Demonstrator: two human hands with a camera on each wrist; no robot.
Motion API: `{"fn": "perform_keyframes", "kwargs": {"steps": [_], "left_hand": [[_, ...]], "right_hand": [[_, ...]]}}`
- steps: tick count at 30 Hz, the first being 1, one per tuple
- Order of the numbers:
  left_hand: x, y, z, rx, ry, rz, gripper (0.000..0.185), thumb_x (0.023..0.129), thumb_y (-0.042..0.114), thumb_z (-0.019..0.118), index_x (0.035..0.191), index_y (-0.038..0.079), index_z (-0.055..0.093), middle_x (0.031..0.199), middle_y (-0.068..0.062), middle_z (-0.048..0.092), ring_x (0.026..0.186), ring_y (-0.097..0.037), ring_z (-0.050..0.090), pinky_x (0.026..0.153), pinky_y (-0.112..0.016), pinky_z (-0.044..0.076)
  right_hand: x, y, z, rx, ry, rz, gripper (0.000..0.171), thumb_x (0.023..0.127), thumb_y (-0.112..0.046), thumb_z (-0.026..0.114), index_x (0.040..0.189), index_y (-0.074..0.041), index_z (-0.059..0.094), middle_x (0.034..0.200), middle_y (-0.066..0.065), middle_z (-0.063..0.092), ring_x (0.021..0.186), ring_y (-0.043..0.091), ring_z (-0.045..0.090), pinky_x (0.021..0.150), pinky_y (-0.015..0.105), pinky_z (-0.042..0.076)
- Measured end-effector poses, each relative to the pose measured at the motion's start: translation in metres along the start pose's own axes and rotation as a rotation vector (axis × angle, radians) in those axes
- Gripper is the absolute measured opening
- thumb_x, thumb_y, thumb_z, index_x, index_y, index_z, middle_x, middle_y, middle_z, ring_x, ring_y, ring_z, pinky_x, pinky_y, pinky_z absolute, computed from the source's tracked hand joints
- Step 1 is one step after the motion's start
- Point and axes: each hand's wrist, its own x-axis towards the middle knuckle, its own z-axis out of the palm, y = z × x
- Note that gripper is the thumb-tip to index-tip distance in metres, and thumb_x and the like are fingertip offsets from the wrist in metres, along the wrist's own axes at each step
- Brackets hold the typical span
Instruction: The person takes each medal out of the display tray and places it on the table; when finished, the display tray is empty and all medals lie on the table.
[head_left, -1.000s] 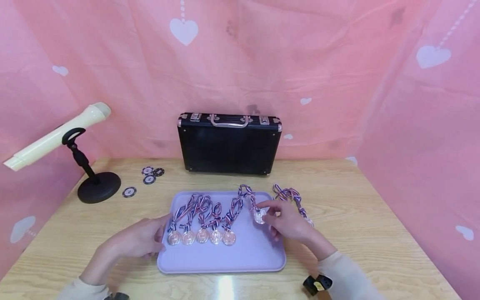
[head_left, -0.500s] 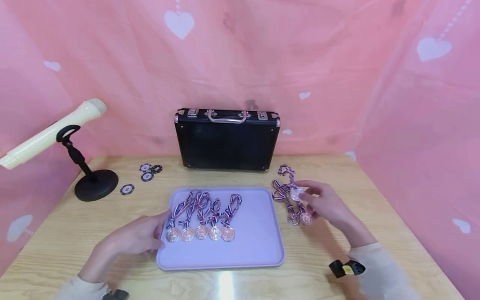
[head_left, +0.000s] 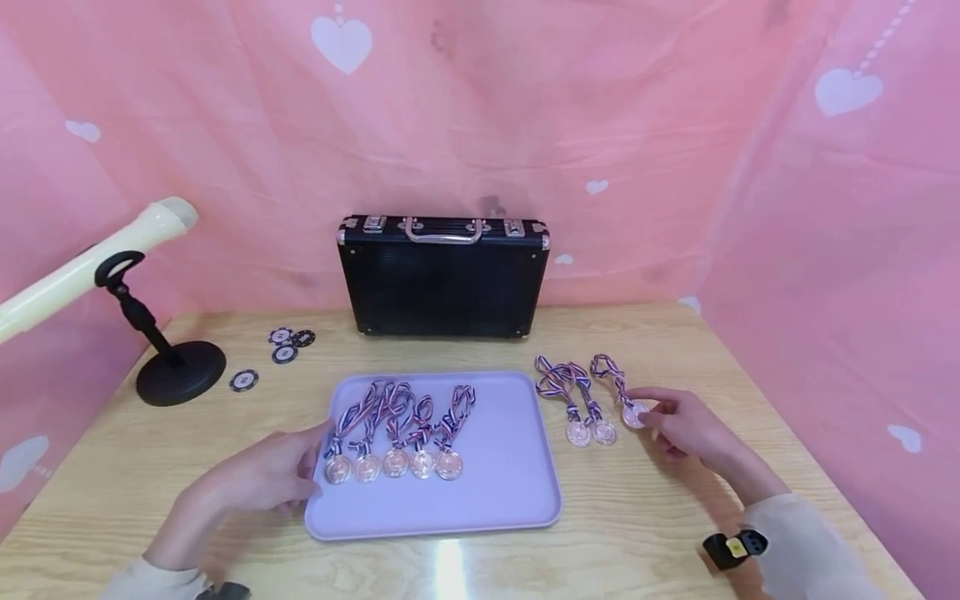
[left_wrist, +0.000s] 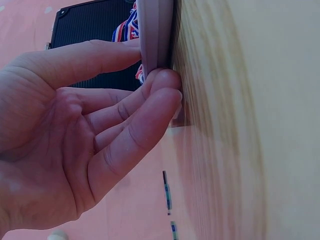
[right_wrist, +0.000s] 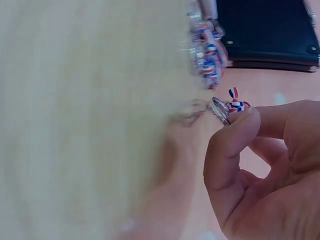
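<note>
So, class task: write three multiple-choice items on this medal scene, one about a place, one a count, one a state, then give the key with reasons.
1. Where does the black case stand?
A. behind the tray
B. on the tray
C. right of the medals

2. How many medals lie on the lilac tray?
A. three
B. five
C. eight

3. What is the right hand doing?
A. resting flat
B. gripping the case handle
C. pinching a medal

Key: 1 A, it stands upright beyond the tray's far rim. 2 B, five discs lie in a row. 3 C, fingertips pinch the medal on the table.
</note>
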Motion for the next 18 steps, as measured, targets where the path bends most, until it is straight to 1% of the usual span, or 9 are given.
{"fn": "perform_keyframes", "kwargs": {"steps": [3,6,13,18], "left_hand": [[-0.001,-0.001,0.001,-0.007,0.004,0.009,0.093,0.087,0.001,0.079,0.162,-0.011,0.026,0.078,-0.006,0.057,0.058,-0.022,0.060,0.049,-0.031,0.052],[-0.001,-0.002,0.001,-0.013,0.003,0.007,0.093,0.087,0.001,0.079,0.162,-0.011,0.026,0.079,-0.006,0.057,0.058,-0.022,0.060,0.049,-0.031,0.052],[0.000,-0.002,0.001,-0.012,-0.002,-0.011,0.092,0.087,0.000,0.079,0.162,-0.010,0.027,0.080,-0.006,0.057,0.061,-0.022,0.060,0.051,-0.032,0.054],[0.000,-0.001,0.000,-0.014,-0.004,-0.003,0.092,0.087,0.000,0.078,0.162,-0.011,0.026,0.081,-0.006,0.057,0.061,-0.022,0.060,0.051,-0.032,0.054]], "right_hand": [[-0.001,0.006,0.004,-0.033,-0.003,0.002,0.049,0.102,-0.004,0.060,0.150,0.003,0.053,0.079,0.006,0.054,0.054,0.014,0.051,0.045,0.026,0.048],[-0.002,0.007,0.008,-0.047,-0.012,-0.005,0.049,0.101,-0.003,0.061,0.149,0.003,0.054,0.078,0.007,0.054,0.054,0.015,0.052,0.046,0.028,0.051],[-0.006,0.002,0.013,-0.076,-0.016,-0.027,0.048,0.100,-0.002,0.063,0.147,0.004,0.056,0.077,0.008,0.056,0.052,0.016,0.053,0.045,0.029,0.051],[-0.009,0.001,0.014,-0.080,-0.013,-0.046,0.047,0.099,-0.002,0.064,0.145,0.004,0.058,0.079,0.009,0.057,0.053,0.017,0.054,0.046,0.031,0.053]]}}
